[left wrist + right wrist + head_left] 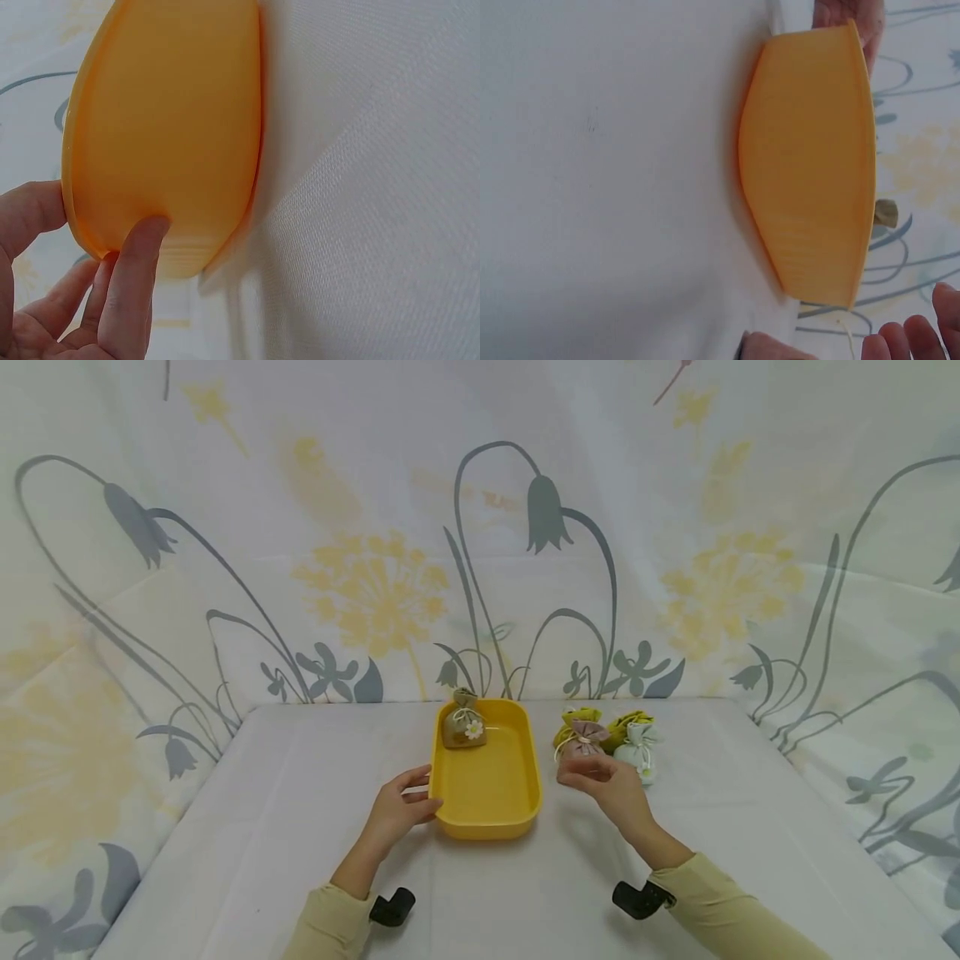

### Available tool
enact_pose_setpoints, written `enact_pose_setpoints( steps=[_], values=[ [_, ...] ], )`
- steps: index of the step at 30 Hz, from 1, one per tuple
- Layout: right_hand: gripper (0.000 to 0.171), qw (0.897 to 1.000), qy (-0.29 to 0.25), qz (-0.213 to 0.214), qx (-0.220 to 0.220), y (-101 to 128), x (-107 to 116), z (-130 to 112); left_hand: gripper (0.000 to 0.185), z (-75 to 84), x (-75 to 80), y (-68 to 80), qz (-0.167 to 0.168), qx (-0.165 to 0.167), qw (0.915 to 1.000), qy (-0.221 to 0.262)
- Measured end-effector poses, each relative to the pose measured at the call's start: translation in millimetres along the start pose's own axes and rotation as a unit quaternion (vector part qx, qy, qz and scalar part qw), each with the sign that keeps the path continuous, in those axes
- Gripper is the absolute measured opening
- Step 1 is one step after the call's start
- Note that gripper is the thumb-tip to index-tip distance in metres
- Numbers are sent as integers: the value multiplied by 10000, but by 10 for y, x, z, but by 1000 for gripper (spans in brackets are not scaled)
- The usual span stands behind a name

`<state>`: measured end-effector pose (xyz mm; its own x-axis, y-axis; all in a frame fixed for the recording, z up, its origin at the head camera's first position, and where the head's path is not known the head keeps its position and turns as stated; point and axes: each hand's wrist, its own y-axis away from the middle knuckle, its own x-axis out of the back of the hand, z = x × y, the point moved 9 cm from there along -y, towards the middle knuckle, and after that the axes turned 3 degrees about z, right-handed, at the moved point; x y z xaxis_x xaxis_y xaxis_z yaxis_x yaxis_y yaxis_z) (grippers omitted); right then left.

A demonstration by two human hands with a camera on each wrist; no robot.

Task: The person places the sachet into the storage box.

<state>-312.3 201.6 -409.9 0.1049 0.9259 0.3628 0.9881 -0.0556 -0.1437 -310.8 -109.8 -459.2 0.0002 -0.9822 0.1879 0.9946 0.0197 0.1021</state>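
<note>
A yellow tray (491, 789) lies in the middle of the white table. An olive pouch with a daisy (463, 727) sits in its far left corner; its top peeks over the rim (886, 214) in the right wrist view. My left hand (408, 800) pinches the tray's near left rim, thumb (31, 214) on the edge and a finger (139, 259) against the outer wall (172, 127). Right of the tray lie a pink pouch (584, 740), two green pouches (628, 723) and a white pouch (641, 752). My right hand (592, 770) hovers just in front of the pink pouch, fingers (913, 337) relaxed, holding nothing.
A white cloth covers the table (300, 835), and a floral curtain (375, 585) closes it in at the back and sides. Black camera mounts sit on both wrists (392, 907) (637, 899). The tray's outer side (810, 165) fills the right wrist view.
</note>
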Motion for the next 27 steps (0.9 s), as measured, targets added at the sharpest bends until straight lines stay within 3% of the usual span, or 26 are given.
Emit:
enact_pose_setpoints(
  steps=[7,20,27],
  values=[
    [33,9992,168,255,-260,-119,170,125,55,-16,3,0,14,32,10000,-75],
    [26,9965,317,771,102,-357,395,151,55,-8,5,0,16,26,10000,-26],
    [31,9942,512,933,-163,-446,471,252,54,-23,0,-3,24,70,10000,-53]
  ],
)
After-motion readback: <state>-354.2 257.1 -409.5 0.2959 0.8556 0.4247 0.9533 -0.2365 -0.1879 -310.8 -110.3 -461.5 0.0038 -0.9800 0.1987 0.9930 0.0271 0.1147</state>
